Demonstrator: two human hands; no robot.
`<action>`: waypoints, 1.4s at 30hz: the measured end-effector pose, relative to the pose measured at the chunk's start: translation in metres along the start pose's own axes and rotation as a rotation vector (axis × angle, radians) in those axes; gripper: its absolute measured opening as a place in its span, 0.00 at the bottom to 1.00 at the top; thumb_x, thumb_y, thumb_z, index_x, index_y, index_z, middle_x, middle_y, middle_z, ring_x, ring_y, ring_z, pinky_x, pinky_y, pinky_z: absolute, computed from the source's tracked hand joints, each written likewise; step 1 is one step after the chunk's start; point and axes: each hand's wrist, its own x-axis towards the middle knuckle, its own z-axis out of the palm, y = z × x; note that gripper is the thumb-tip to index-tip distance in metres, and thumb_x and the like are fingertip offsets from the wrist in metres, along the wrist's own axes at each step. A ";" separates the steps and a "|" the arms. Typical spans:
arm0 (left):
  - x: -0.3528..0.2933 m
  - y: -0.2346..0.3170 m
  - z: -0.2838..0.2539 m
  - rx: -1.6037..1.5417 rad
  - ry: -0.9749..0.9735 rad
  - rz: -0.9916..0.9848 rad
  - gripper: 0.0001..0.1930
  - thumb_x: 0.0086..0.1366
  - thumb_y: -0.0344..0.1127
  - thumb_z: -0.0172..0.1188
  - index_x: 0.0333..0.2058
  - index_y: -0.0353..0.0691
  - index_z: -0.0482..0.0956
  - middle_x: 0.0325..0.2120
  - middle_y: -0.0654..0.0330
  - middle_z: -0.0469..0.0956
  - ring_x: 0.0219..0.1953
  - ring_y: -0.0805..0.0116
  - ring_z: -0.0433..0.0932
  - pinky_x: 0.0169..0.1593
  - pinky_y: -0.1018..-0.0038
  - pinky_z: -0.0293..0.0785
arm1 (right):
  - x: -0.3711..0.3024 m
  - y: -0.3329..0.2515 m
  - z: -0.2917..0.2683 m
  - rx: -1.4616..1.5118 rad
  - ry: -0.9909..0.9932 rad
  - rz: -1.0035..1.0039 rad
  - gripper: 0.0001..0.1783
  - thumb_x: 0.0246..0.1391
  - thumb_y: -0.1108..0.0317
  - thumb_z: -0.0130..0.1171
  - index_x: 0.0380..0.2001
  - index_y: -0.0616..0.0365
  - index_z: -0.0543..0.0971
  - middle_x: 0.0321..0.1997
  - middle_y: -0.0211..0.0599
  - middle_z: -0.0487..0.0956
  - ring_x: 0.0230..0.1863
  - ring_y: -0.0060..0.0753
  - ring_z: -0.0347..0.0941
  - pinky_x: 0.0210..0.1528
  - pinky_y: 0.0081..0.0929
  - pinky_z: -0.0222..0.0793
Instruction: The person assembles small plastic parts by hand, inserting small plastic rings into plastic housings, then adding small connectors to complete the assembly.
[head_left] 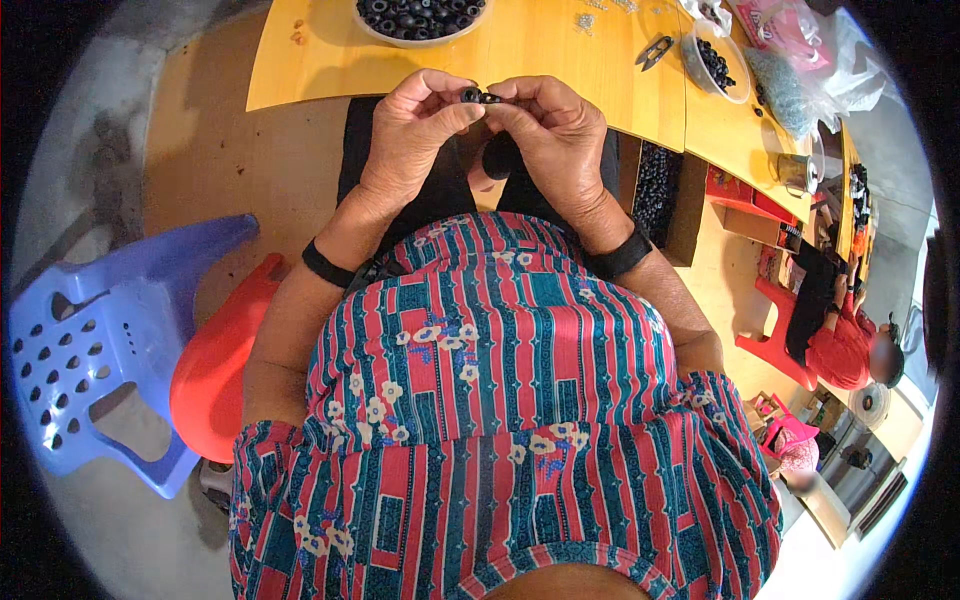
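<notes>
Just off the near edge of the yellow table (330,75), both my hands meet above my lap. Between the thumb and fingers of my left hand (415,130) is a small black round part (470,95) with a hole in it. My right hand (555,135) pinches a smaller dark piece (489,98) against its side. Fingertips cover much of both pieces, so I cannot tell whether they are joined. Beyond my hands, a white bowl (425,43) full of black ring-shaped parts stands on the table.
To the right lie dark thread snips (655,52), beside a clear tub (742,97) of small black parts. Plastic bags (785,85) and a metal cup (797,172) are farther right. A blue plastic chair (95,350) and red stool (225,370) stand left. Another person (840,350) sits at right.
</notes>
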 end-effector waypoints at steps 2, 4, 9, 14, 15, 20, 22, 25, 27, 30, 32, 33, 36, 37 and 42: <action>0.000 0.000 0.001 0.021 0.004 0.006 0.10 0.54 0.24 0.62 0.36 0.36 0.75 0.27 0.67 0.73 0.31 0.82 0.71 0.38 0.85 0.70 | 0.000 0.001 0.000 -0.049 0.008 -0.033 0.05 0.46 0.77 0.61 0.30 0.63 0.77 0.24 0.31 0.79 0.25 0.14 0.74 0.27 0.12 0.71; 0.000 0.000 0.001 0.042 0.010 0.013 0.10 0.54 0.24 0.62 0.36 0.36 0.75 0.27 0.67 0.73 0.31 0.82 0.71 0.38 0.85 0.70 | 0.000 0.001 0.000 -0.020 0.021 0.001 0.05 0.46 0.76 0.61 0.29 0.63 0.77 0.23 0.32 0.79 0.23 0.14 0.73 0.25 0.13 0.71; -0.001 0.001 0.001 0.082 -0.017 0.042 0.10 0.54 0.24 0.62 0.36 0.36 0.75 0.27 0.67 0.74 0.31 0.82 0.71 0.38 0.85 0.70 | 0.001 -0.006 -0.002 0.019 0.002 0.100 0.05 0.45 0.75 0.61 0.28 0.64 0.77 0.21 0.32 0.78 0.20 0.13 0.72 0.19 0.13 0.69; -0.001 0.001 0.000 0.085 -0.010 0.025 0.10 0.54 0.23 0.62 0.36 0.36 0.75 0.28 0.67 0.74 0.31 0.82 0.72 0.38 0.85 0.70 | 0.003 -0.002 -0.002 0.028 -0.006 0.039 0.05 0.45 0.75 0.61 0.28 0.65 0.77 0.20 0.32 0.78 0.18 0.13 0.71 0.14 0.13 0.67; -0.001 0.000 0.000 0.070 -0.013 0.030 0.10 0.54 0.23 0.62 0.36 0.36 0.75 0.28 0.67 0.74 0.32 0.82 0.72 0.38 0.85 0.70 | 0.003 -0.005 -0.003 0.026 -0.022 0.064 0.05 0.45 0.75 0.61 0.28 0.65 0.77 0.20 0.32 0.78 0.17 0.13 0.71 0.14 0.13 0.67; -0.001 0.000 0.001 0.107 -0.014 0.051 0.10 0.54 0.23 0.62 0.36 0.36 0.75 0.27 0.67 0.74 0.31 0.82 0.72 0.37 0.85 0.70 | 0.004 -0.005 -0.006 -0.013 -0.056 0.065 0.05 0.45 0.75 0.61 0.27 0.64 0.76 0.19 0.32 0.78 0.17 0.14 0.72 0.15 0.13 0.68; -0.001 0.000 0.000 0.122 -0.007 0.056 0.10 0.54 0.23 0.62 0.36 0.36 0.75 0.27 0.67 0.74 0.31 0.82 0.72 0.36 0.86 0.71 | 0.004 -0.004 -0.007 -0.068 -0.074 0.023 0.05 0.44 0.75 0.61 0.27 0.64 0.76 0.19 0.32 0.78 0.16 0.15 0.72 0.16 0.14 0.69; 0.001 -0.002 -0.001 0.178 -0.014 0.072 0.10 0.54 0.22 0.62 0.35 0.36 0.76 0.26 0.67 0.75 0.30 0.83 0.72 0.35 0.86 0.71 | 0.006 -0.004 -0.008 -0.099 -0.071 0.000 0.05 0.45 0.76 0.61 0.27 0.64 0.76 0.19 0.32 0.78 0.17 0.15 0.72 0.17 0.14 0.69; 0.002 0.000 0.000 0.215 -0.023 0.103 0.09 0.53 0.22 0.62 0.35 0.36 0.76 0.26 0.67 0.75 0.29 0.83 0.72 0.34 0.86 0.71 | 0.006 -0.004 -0.007 -0.036 -0.063 0.045 0.04 0.45 0.77 0.61 0.26 0.64 0.76 0.19 0.32 0.78 0.18 0.15 0.73 0.19 0.14 0.70; 0.000 0.001 0.002 0.238 -0.053 0.049 0.10 0.55 0.23 0.60 0.37 0.35 0.75 0.31 0.65 0.76 0.33 0.81 0.73 0.39 0.82 0.73 | 0.005 -0.005 -0.007 0.039 -0.028 0.072 0.04 0.45 0.77 0.61 0.26 0.65 0.76 0.21 0.33 0.78 0.21 0.16 0.74 0.23 0.14 0.71; -0.002 -0.003 0.001 0.229 -0.043 0.044 0.11 0.56 0.23 0.59 0.39 0.34 0.75 0.32 0.64 0.76 0.34 0.79 0.74 0.40 0.81 0.74 | 0.004 -0.003 -0.006 0.048 -0.008 0.062 0.04 0.45 0.78 0.61 0.26 0.65 0.76 0.21 0.33 0.79 0.22 0.16 0.74 0.25 0.14 0.72; -0.002 -0.005 0.001 0.220 -0.033 0.039 0.12 0.57 0.23 0.58 0.41 0.34 0.74 0.33 0.63 0.76 0.34 0.78 0.74 0.42 0.80 0.75 | 0.005 -0.001 -0.007 0.050 -0.015 0.051 0.04 0.45 0.78 0.61 0.26 0.65 0.76 0.22 0.34 0.79 0.23 0.17 0.74 0.26 0.15 0.72; -0.003 0.001 0.009 0.234 0.002 0.021 0.14 0.59 0.24 0.56 0.46 0.33 0.73 0.35 0.60 0.76 0.35 0.75 0.75 0.45 0.78 0.75 | 0.006 -0.004 -0.007 0.067 -0.018 0.043 0.04 0.45 0.78 0.61 0.26 0.66 0.76 0.23 0.35 0.79 0.25 0.17 0.75 0.27 0.15 0.73; -0.003 0.000 0.011 0.235 0.000 0.023 0.14 0.59 0.24 0.56 0.46 0.33 0.73 0.35 0.60 0.76 0.35 0.75 0.75 0.45 0.78 0.75 | 0.007 -0.005 -0.006 0.085 -0.018 0.043 0.04 0.45 0.78 0.61 0.27 0.66 0.76 0.23 0.35 0.79 0.26 0.18 0.76 0.27 0.16 0.73; -0.002 -0.001 0.017 0.090 0.047 0.004 0.13 0.62 0.30 0.54 0.46 0.35 0.74 0.30 0.64 0.77 0.31 0.80 0.75 0.38 0.85 0.73 | 0.009 -0.003 -0.004 0.024 -0.007 0.022 0.06 0.44 0.76 0.61 0.27 0.67 0.76 0.23 0.37 0.79 0.25 0.20 0.76 0.27 0.16 0.74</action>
